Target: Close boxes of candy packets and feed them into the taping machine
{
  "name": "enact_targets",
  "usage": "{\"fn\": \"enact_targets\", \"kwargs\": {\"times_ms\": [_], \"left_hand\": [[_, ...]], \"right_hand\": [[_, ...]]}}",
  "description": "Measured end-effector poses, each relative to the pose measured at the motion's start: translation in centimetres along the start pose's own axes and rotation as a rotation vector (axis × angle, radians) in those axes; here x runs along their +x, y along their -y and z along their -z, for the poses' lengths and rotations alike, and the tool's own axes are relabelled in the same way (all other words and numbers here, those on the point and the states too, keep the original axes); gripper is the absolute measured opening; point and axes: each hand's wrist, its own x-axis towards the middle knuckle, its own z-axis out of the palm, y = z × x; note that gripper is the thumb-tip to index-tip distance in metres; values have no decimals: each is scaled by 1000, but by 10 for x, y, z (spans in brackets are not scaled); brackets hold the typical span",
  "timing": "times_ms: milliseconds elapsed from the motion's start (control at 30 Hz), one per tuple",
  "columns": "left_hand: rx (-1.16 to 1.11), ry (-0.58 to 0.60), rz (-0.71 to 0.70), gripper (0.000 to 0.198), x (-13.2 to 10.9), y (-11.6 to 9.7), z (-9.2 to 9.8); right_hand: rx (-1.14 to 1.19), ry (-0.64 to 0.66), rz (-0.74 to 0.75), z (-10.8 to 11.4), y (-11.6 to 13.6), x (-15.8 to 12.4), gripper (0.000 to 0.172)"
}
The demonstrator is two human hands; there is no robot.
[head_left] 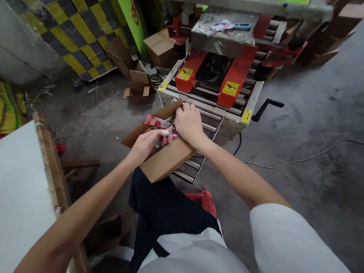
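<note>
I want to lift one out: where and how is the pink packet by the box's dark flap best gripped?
Probably pinch the packet by its left end, from above and the left: that end looks flat and uncovered against the flap, while its right end runs toward other packets and the right hand.

Dim light — edges stretched, soft.

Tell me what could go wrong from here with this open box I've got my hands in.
The box appears to be over metal rollers, so it might shift if your left hand and right hand let go. A pink packet near the box's open side could slip out.
</note>
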Motion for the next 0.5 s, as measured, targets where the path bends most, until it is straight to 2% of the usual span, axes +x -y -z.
{"fn": "enact_targets", "kwargs": {"times_ms": [33, 100, 167, 200, 233, 267, 300, 367, 433, 500], "left_hand": [[21, -14, -28, 43, -1, -13, 6], [209, -75, -165, 34, 2, -41, 19], [463, -227, -300, 31, 10, -60, 33], [553, -306, -303, 35, 17, -64, 39], [607, -349, -244, 41, 24, -62, 45], [630, -338, -132, 48, 32, -57, 49], [625, -269, 11, 53, 38, -49, 52], [565, -63, 261, 62, 47, -30, 55], [514, 62, 357, 66, 50, -14, 56], [510, 64, 372, 69, 50, -7, 57]], "right_hand": [[-9, -16, 0, -6, 1, 1, 29], [-24, -46, 13, -13, 2, 1, 28], [-37, -79, 22, -14, 2, -1, 29], [-38, -87, 39, -12, 2, -3, 30], [-28, -85, 80, -10, 1, -5, 32], [-4, -73, 157, -8, 0, -7, 33], [33, -52, 265, -5, -2, -9, 34], [125, 2, 517, -1, -5, -11, 37], [185, 64, 700, 0, -6, -11, 40], [189, 142, 755, -1, -6, -8, 41]]}}
